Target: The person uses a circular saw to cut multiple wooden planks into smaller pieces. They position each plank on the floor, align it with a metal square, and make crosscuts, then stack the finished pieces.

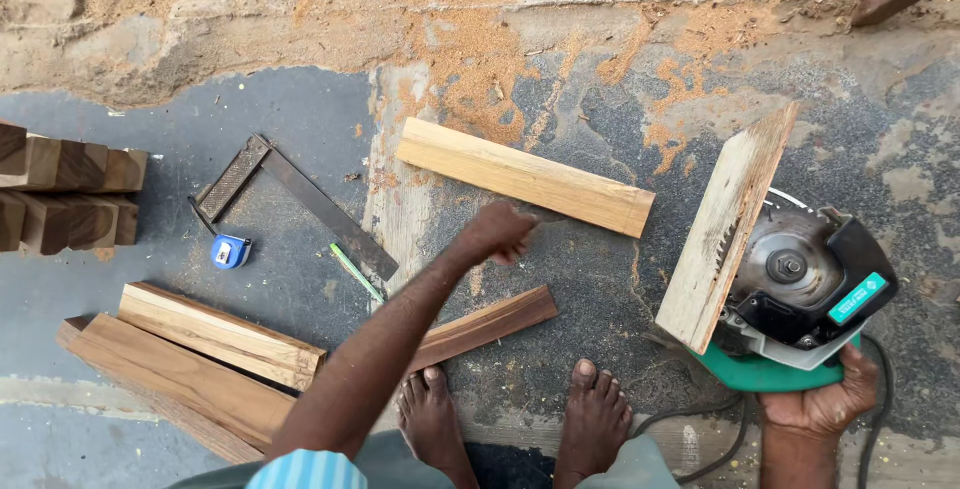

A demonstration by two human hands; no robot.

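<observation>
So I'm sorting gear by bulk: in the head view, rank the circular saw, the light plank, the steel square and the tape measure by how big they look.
1. Circular saw, held by the right hand, though it is nearer the camera.
2. Light plank, longer but thin, so these two are close.
3. Steel square.
4. Tape measure, clearly smallest.
</observation>
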